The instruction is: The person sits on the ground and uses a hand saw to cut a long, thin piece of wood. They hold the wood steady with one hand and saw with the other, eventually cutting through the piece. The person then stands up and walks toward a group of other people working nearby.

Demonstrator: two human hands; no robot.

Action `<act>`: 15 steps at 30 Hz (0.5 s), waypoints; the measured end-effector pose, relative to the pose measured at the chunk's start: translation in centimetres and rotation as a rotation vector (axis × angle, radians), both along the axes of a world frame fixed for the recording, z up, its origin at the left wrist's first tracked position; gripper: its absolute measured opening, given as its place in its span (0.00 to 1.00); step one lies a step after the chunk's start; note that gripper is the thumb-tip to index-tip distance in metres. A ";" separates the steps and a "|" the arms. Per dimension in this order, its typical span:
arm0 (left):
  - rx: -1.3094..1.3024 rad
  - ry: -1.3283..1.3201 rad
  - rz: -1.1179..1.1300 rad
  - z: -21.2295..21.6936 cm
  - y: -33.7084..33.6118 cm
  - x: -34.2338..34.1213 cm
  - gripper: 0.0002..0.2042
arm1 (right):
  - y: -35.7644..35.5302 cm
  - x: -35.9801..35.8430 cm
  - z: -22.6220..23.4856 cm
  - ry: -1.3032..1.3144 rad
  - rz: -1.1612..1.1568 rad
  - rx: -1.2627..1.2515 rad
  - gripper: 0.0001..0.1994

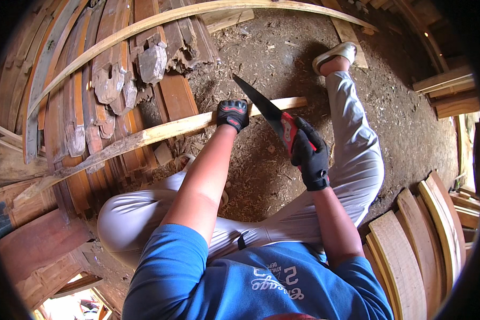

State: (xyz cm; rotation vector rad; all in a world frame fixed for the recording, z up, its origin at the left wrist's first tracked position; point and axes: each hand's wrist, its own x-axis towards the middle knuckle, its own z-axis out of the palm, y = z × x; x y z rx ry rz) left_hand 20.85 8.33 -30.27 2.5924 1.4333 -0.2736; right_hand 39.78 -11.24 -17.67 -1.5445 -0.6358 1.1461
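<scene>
The person is sawing a pale wooden strip (pixel 160 133) that is lying across the stacked dark boards (pixel 90 112) on the left and reaching out over the dirt floor (pixel 261 48). The left hand (pixel 232 113), gloved in black and red, is closing its grip around the strip just left of the cut, pinning it down. The right hand (pixel 310 154), also gloved, is gripping the red handle of a hand saw (pixel 264 106), whose dark blade is crossing the strip and pointing toward the far left. To do this well, I judge the left hand should be pressing firmly close to the blade yet clear of its teeth, while the saw is travelling in long, straight strokes, since the short right end is hanging unsupported and could splinter.
</scene>
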 end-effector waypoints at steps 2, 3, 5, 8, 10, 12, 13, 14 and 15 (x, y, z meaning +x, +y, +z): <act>0.010 -0.007 -0.005 -0.1 -0.1 -0.1 0.14 | 0.0 -0.4 0.2 -0.072 0.003 0.028 0.21; 0.033 -0.010 -0.015 -0.4 -0.1 -0.3 0.14 | 0.0 -0.5 0.5 -0.037 0.007 0.001 0.21; 0.079 -0.016 -0.034 -1.1 -0.1 -0.8 0.14 | 0.0 -0.5 1.1 0.035 0.016 -0.053 0.22; 0.073 -0.022 -0.033 -0.7 -0.2 -0.1 0.14 | -0.1 -0.4 0.3 -0.094 -0.005 -0.028 0.21; 0.031 0.007 -0.019 -0.7 0.0 -0.3 0.14 | -0.1 -0.3 0.8 -0.023 0.008 -0.054 0.21; -0.003 0.021 -0.012 -0.6 0.1 -0.2 0.14 | -0.2 -0.1 0.7 -0.035 0.007 -0.036 0.20; -0.016 0.021 -0.012 -0.4 0.1 -0.1 0.14 | -0.2 0.0 0.0 -0.083 0.000 -0.006 0.20; -0.029 0.021 -0.012 -0.3 0.2 0.1 0.14 | -0.3 0.2 -0.3 -0.115 -0.002 0.011 0.20; -0.031 0.034 -0.007 -0.1 0.1 0.1 0.14 | -0.2 0.3 -0.7 -0.146 0.001 0.028 0.20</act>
